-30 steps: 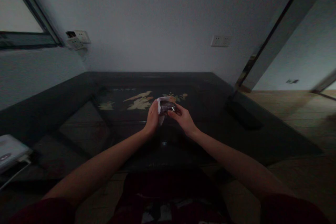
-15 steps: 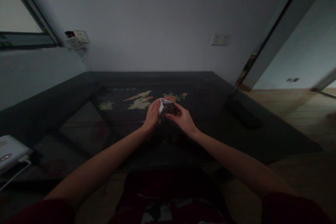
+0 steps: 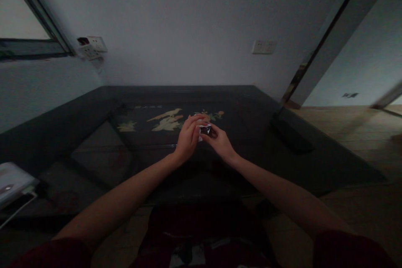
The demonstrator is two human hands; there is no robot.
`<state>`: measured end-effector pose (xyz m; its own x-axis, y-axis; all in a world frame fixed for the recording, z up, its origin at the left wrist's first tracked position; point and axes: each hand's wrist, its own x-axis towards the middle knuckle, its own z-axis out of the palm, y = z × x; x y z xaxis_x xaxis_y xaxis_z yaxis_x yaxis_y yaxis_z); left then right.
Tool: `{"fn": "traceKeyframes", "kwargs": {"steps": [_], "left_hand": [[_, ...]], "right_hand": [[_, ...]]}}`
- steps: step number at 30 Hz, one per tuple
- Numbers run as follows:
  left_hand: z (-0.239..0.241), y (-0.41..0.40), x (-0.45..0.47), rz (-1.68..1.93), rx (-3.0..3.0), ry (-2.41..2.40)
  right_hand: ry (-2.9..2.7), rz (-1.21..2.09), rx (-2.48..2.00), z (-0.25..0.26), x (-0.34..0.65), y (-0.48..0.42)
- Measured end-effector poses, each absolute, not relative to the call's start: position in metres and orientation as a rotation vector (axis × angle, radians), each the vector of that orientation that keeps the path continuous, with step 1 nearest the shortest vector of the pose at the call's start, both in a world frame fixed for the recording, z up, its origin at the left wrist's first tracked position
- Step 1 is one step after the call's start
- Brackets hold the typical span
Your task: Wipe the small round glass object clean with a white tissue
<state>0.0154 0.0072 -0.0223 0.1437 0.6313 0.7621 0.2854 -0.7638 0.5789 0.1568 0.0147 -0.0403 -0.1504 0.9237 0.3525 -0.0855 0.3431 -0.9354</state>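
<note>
Above the dark tabletop (image 3: pixel 194 176), my two hands meet around a small dark object (image 3: pixel 206 130) with a glossy, reflecting face. Its kind is hard to make out in the dim light. My right hand (image 3: pixel 222 142) grips it from the right, thumb in front and fingers curled behind. A crumpled white tissue-like piece (image 3: pixel 200 137) shows between the object and my left hand (image 3: pixel 187 137). That hand is wrapped over the white piece and the object's left side and top, so much of both is hidden.
Bird and flower pictures (image 3: pixel 166 120) decorate the tabletop. A white device with a cable (image 3: pixel 14 182) sits at the left edge. On the right lies a long black object (image 3: pixel 290 136). Wall sockets (image 3: pixel 264 47) are behind, and wooden floor (image 3: pixel 354 125) lies beyond the table.
My left hand has shifted right and closed over the top of the dark object, covering more of it and the white piece. My right hand has stayed nearly in place.
</note>
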Motion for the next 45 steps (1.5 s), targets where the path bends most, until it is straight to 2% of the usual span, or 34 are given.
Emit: {"fn": "traceKeyframes", "kwargs": {"steps": [3, 10, 13, 19, 27, 30, 37, 42, 45], "left_hand": [[-0.021, 0.010, 0.014, 1.623, 2.021, 0.911], [-0.027, 0.025, 0.020, 1.523, 0.927, 0.847], [-0.025, 0.025, 0.025, 1.415, 0.645, 0.730], [-0.035, 0.013, 0.030, 1.496, 0.778, 0.816], [-0.029, -0.001, 0.025, 1.727, 1.591, 0.829], [-0.025, 0.004, 0.024, 1.680, 1.471, 0.819], [-0.027, 0.019, 0.026, 1.435, 0.741, 0.783], [-0.028, 0.015, 0.031, 1.355, 0.755, 0.713], [-0.035, 0.011, 0.031, 1.432, 0.945, 0.805]], "right_hand": [[-1.458, 1.068, -0.808, -0.042, 0.157, 0.014], [-1.471, 1.144, -0.768, -0.037, 0.156, 0.010], [-1.449, 1.159, -0.759, -0.037, 0.157, 0.012], [-1.382, 1.141, -0.780, -0.034, 0.157, 0.012], [-1.385, 1.117, -0.785, -0.032, 0.156, 0.008], [-1.404, 1.114, -0.783, -0.034, 0.156, 0.009], [-1.394, 1.129, -0.743, -0.037, 0.157, 0.012], [-1.405, 1.072, -0.764, -0.032, 0.159, 0.013], [-1.392, 1.050, -0.788, -0.030, 0.161, 0.014]]}}
